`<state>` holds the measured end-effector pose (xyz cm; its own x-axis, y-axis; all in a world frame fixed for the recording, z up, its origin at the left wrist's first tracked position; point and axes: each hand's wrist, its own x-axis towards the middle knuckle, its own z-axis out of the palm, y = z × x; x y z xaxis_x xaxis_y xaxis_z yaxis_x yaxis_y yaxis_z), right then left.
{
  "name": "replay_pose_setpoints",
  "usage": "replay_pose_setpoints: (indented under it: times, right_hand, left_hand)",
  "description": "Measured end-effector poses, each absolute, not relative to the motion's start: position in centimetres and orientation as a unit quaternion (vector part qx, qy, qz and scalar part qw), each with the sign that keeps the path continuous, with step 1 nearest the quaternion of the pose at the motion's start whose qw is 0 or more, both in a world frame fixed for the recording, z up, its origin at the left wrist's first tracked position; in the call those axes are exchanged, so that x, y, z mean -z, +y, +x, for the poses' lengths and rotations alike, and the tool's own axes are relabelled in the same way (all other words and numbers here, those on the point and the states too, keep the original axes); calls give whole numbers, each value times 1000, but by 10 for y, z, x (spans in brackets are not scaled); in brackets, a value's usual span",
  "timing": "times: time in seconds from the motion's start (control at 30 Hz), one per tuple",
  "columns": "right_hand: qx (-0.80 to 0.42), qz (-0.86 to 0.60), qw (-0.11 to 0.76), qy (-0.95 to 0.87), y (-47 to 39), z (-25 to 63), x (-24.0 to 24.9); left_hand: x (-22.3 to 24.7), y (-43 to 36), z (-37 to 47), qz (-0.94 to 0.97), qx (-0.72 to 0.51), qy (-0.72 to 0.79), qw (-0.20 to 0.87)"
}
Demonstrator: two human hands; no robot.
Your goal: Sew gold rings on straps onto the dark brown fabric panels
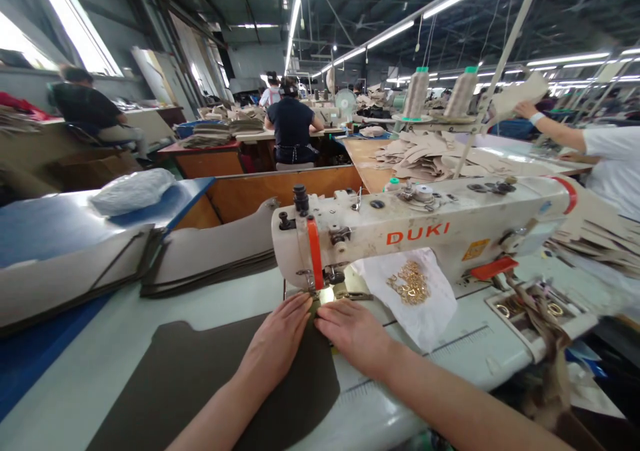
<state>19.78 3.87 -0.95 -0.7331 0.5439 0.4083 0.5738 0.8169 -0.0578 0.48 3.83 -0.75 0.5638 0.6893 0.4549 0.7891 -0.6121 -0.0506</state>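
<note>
A dark brown flat panel, seemingly fabric or leather, lies on the sewing machine's table with its far edge under the needle area. My left hand rests flat on the panel, fingers stretched out and fingertips just left of the presser foot. My right hand is closed at the panel's right edge, fingers bent and fingertips close to the needle; what lies under them is partly hidden. Over both hands stands the white DUKI sewing machine, its small lamp lighting the needle area.
Gold metal rings lie on a white plastic sheet under the machine arm. Stacked panels sit at the left. A parts tray with straps is at the right. Co-workers sit ahead; another person's arm reaches in from the right.
</note>
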Motion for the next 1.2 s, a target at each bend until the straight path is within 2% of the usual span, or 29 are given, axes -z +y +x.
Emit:
replay_pose_setpoints:
  times: [0.27,0.93,1.2]
  right_hand:
    - [20,-289,177,-941,41,196,10]
    - [1,-299,175,-938,48,192,10]
    - [-2,-299,177,-938,46,193,9]
  left_hand:
    - [19,38,-2,-891,154,-408,130]
    - [16,44,0,-889,173,-384,179]
    - [21,44,-4,-889,179,-392,153]
